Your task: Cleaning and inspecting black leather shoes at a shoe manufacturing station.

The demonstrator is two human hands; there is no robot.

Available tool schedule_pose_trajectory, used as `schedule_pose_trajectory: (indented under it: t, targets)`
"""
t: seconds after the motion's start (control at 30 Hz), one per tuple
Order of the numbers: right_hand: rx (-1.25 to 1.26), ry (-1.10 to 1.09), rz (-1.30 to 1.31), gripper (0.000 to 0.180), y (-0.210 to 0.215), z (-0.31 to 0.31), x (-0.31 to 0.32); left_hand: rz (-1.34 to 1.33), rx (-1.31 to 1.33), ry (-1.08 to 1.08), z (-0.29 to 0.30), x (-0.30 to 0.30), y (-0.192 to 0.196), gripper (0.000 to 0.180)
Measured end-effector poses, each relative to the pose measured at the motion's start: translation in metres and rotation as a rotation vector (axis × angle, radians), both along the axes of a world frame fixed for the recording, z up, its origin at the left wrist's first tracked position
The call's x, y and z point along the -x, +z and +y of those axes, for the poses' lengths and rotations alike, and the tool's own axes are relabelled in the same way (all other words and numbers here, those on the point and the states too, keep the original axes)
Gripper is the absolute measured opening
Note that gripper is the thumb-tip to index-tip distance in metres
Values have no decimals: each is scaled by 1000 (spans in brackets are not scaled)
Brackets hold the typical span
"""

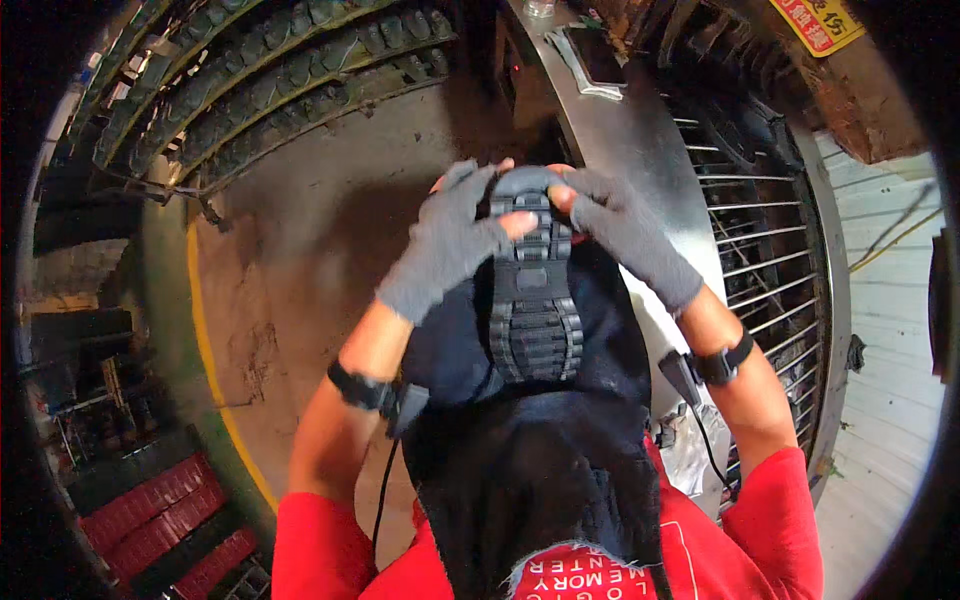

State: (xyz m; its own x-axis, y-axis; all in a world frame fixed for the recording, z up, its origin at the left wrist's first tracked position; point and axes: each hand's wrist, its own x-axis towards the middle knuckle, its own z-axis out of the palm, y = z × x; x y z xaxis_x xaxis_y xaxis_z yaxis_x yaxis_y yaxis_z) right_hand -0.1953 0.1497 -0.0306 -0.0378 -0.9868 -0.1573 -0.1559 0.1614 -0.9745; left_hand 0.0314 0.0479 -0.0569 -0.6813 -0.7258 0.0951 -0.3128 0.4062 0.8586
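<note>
A black shoe (533,285) with a ridged sole lies sole up across my dark apron, its heel end toward me. My left hand (452,235), in a grey fingerless glove, wraps the left side of the toe end, thumb pressed on the tread. From the right, my right hand (622,222), gloved alike, grips the toe tip with its thumb on the sole's edge. The fingers of both hands curl around the far side, where they are partly hidden. The shoe's upper is mostly out of sight beneath the sole.
To my right runs a metal worktop (640,140) with a dark flat device (597,55) on a cloth, beside a rack of metal bars (765,235). Curved shelves (290,75) of dark shoe-like items stand far left. Red slatted pieces (155,510) sit lower left. Cables hang from both forearm straps.
</note>
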Motion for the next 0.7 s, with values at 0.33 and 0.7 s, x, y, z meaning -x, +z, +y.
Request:
schedule_pose_trajectory:
  t: [0.33,0.7]
  targets:
    - [248,-30,230,40,16,39,-3,-12,140,47,47,-12,36,67]
    - [-74,26,-198,44,35,61,-5,18,-80,-119,48,-33,45,56]
